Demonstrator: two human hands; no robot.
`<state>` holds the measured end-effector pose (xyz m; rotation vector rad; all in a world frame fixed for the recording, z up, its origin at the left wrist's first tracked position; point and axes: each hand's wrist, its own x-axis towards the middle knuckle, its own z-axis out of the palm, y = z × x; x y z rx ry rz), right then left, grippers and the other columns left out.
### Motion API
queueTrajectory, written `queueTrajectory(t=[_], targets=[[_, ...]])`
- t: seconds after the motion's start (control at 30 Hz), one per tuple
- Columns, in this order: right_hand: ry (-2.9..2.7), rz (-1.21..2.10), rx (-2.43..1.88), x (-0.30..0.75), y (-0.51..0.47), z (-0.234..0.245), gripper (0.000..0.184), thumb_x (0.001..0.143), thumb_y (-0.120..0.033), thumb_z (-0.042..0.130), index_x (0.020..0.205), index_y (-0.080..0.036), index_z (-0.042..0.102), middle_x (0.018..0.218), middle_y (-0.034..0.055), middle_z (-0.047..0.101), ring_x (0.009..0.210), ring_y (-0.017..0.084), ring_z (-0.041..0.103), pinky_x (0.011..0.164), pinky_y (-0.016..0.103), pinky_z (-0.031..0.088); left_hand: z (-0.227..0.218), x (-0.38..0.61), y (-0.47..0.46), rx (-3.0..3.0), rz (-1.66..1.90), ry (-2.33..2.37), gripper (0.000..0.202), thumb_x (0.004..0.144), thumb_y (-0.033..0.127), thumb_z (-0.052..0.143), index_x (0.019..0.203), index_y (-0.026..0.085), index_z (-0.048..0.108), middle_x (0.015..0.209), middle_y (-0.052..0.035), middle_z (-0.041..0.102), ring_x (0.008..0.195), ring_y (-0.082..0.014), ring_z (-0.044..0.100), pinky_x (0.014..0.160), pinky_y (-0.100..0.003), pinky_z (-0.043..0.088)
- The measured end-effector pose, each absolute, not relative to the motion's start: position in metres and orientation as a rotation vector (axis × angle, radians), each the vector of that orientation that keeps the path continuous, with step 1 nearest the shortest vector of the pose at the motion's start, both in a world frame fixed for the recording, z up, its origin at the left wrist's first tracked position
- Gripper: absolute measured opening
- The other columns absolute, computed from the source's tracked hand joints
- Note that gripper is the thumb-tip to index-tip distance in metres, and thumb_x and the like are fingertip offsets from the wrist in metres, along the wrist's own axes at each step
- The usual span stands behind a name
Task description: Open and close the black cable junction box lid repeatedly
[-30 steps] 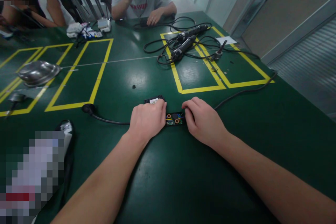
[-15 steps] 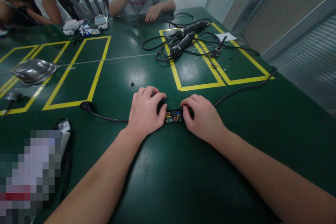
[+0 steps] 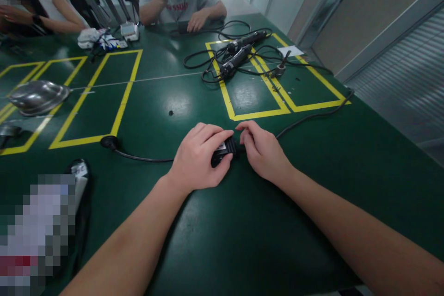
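My left hand [image 3: 199, 157] is wrapped over a black power adapter [image 3: 229, 144] lying on the green table, with thumb on the near side and fingers on the far side. A pale label shows on the adapter's top. My right hand [image 3: 265, 150] is curled around the cord at the adapter's right end; its fingertips partly hide the cord. From beneath that hand a dark cord [image 3: 298, 122] runs off to the right. On the left, a black cord [image 3: 145, 159] leads from under my left hand to a round plug [image 3: 109, 142].
Two black electric screwdrivers [image 3: 236, 61] lie among coiled cables at the back right. A shiny metal bowl-like part [image 3: 38, 97] rests at left. Yellow tape [image 3: 126, 97] marks areas on the table [image 3: 222, 240]. A co-worker's hand [image 3: 198, 19] rests across the table. A blurred-out object [image 3: 41, 226] lies front left.
The bare circuit board seen between my hands is now covered by the black adapter case. My left hand has shifted right and closed over it. The view has swung slightly right.
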<state>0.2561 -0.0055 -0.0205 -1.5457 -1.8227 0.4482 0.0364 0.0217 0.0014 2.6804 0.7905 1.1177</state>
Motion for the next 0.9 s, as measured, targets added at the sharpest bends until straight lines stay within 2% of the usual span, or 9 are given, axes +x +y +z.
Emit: queueTrajectory(t=[0.1, 0.23, 0.43, 0.73, 0.9], targets=[[-1.822, 0.454, -1.547, 0.256, -0.005, -0.022, 0.027, 0.108, -0.023, 0.041, 0.121, -0.023, 0.064, 0.091, 0.0061, 0.076, 0.081, 0.027, 0.071, 0.080, 0.041, 0.048, 0.003, 0.040, 0.018, 2.685, 0.960, 0.756, 0.038, 0.101, 0.027, 0.066, 0.133, 0.009, 0.075, 0.119, -0.0174, 0.080, 0.103, -0.0307, 0.072, 0.090, -0.049, 0.066], [-1.853, 0.414, -1.568, 0.255, -0.005, -0.021, 0.028, 0.109, -0.024, 0.040, 0.121, -0.022, 0.065, 0.096, 0.0081, 0.077, 0.083, 0.028, 0.071, 0.083, 0.042, 0.050, 0.003, 0.040, 0.018, 2.647, 0.806, 0.821, 0.038, 0.101, 0.028, 0.065, 0.134, 0.012, 0.077, 0.122, -0.0167, 0.079, 0.107, -0.0316, 0.071, 0.095, -0.052, 0.066], [-1.915, 0.361, -1.579, 0.255, -0.005, -0.019, 0.031, 0.111, -0.023, 0.039, 0.121, -0.023, 0.068, 0.096, 0.0084, 0.079, 0.083, 0.028, 0.070, 0.085, 0.043, 0.050, 0.004, 0.041, 0.018, 2.654, 0.713, 0.869, 0.040, 0.100, 0.028, 0.067, 0.137, 0.015, 0.076, 0.126, -0.0159, 0.079, 0.112, -0.0325, 0.070, 0.099, -0.053, 0.064], [-1.929, 0.362, -1.617, 0.254, -0.005, -0.017, 0.035, 0.111, -0.025, 0.038, 0.126, -0.020, 0.069, 0.100, 0.0106, 0.079, 0.088, 0.030, 0.073, 0.086, 0.043, 0.049, 0.005, 0.044, 0.016, 2.765, 0.611, 0.928, 0.038, 0.102, 0.032, 0.065, 0.135, 0.017, 0.075, 0.127, -0.0152, 0.078, 0.115, -0.0350, 0.069, 0.097, -0.053, 0.058], [-1.888, 0.378, -1.597, 0.254, -0.006, -0.016, 0.030, 0.111, -0.027, 0.040, 0.124, -0.023, 0.067, 0.098, 0.0088, 0.079, 0.087, 0.030, 0.073, 0.084, 0.042, 0.050, 0.007, 0.051, 0.008, 2.862, 0.607, 0.980, 0.041, 0.105, 0.035, 0.065, 0.140, 0.016, 0.072, 0.138, -0.0166, 0.078, 0.126, -0.0374, 0.070, 0.115, -0.059, 0.051]])
